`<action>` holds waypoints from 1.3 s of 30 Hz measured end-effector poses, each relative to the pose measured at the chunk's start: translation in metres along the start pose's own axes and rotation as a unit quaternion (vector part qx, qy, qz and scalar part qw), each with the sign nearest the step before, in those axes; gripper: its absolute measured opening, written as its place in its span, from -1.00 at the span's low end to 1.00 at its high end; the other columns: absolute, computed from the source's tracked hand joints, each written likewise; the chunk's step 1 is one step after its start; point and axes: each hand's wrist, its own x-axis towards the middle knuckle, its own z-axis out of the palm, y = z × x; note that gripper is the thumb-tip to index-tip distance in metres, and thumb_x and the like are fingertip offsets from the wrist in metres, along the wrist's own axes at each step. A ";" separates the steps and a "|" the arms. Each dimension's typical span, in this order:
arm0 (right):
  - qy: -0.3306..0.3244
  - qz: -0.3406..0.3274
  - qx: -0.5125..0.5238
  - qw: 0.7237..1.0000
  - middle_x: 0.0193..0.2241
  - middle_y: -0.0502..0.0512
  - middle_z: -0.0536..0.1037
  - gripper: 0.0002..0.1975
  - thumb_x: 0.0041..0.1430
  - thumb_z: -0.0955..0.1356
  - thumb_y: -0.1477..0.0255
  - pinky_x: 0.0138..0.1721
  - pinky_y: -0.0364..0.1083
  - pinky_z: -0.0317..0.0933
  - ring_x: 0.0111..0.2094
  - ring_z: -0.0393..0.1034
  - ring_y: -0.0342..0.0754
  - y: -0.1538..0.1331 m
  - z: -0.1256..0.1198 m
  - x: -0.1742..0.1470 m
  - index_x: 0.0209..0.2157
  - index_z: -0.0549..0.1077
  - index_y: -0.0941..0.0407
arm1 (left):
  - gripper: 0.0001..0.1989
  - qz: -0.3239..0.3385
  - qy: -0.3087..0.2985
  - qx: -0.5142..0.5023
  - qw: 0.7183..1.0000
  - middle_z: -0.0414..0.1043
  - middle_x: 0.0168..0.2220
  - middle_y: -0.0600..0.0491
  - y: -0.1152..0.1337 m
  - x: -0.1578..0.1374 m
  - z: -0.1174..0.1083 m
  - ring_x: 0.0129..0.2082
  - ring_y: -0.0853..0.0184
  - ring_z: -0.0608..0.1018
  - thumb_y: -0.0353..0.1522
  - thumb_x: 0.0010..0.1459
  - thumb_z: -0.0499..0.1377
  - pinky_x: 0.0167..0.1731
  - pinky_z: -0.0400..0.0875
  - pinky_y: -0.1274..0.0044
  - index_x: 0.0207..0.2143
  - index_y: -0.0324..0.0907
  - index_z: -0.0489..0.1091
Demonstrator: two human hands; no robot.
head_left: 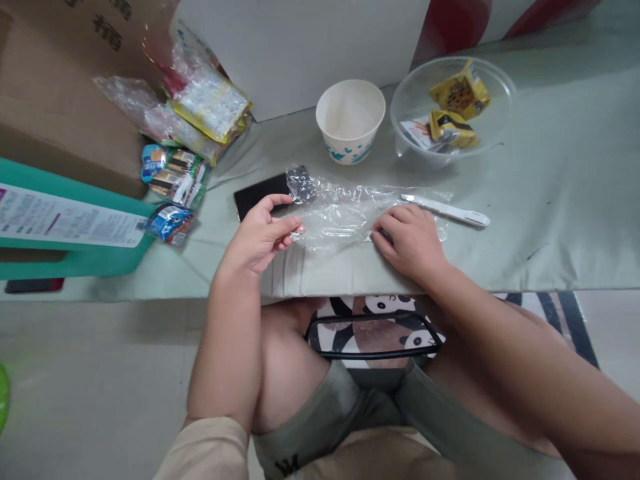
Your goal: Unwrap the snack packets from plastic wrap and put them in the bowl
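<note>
Head view: clear plastic bag (350,212) lies flat near the table's (550,220) near edge, between both hands. Left hand (260,233) pinches its left edge, thumb and fingers closed on the film; right hand (410,241) presses its right end, fingers curled down. Likely feather-light, limp, slippery — best gripped at an edge, not the middle.

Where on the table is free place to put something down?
Bare cloth lies right of the white tool, below the clear bowl. Crowded: the snack packets at left, and the plastic bag between both hands.
</note>
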 end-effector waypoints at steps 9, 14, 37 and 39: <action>0.000 0.001 0.000 1.000 -0.19 0.19 0.59 -0.74 0.40 0.25 0.32 -0.05 0.09 0.10 -0.03 0.35 0.15 -0.001 0.000 0.000 -0.28 0.54 0.06 | -0.68 0.013 0.007 0.018 1.000 0.19 -0.68 0.29 -0.002 -0.002 -0.006 -0.76 0.59 0.20 -0.47 -0.04 0.39 -0.75 0.00 0.75 -0.24 -0.13 0.38; -0.004 0.004 -0.002 1.000 -0.19 0.18 0.59 -0.75 0.39 0.27 0.32 -0.05 0.08 0.10 -0.03 0.36 0.15 -0.002 -0.001 0.000 -0.28 0.54 0.07 | -0.58 0.007 -0.003 0.031 0.999 0.53 -0.47 0.11 -0.002 -0.004 -0.004 -0.57 0.45 0.55 -0.31 -0.04 0.43 -0.61 0.35 0.72 -0.15 -0.13 0.37; -0.007 -0.001 -0.002 1.000 -0.20 0.18 0.58 -0.76 0.39 0.28 0.30 -0.04 0.08 0.10 -0.02 0.35 0.15 0.000 0.000 0.000 -0.26 0.55 0.07 | -0.41 -0.008 -0.098 0.102 0.990 0.56 -0.53 0.06 -0.009 -0.006 -0.022 -0.69 0.42 0.50 -0.39 -0.17 0.50 -0.68 0.29 0.69 -0.09 -0.13 0.34; -0.009 -0.003 -0.003 1.000 -0.19 0.18 0.58 -0.75 0.40 0.28 0.30 -0.04 0.08 0.09 -0.02 0.34 0.15 -0.001 -0.001 0.000 -0.26 0.55 0.07 | -0.43 -0.014 -0.091 0.107 0.990 0.56 -0.54 0.06 -0.009 -0.006 -0.024 -0.70 0.41 0.50 -0.39 -0.18 0.51 -0.70 0.25 0.68 -0.12 -0.12 0.35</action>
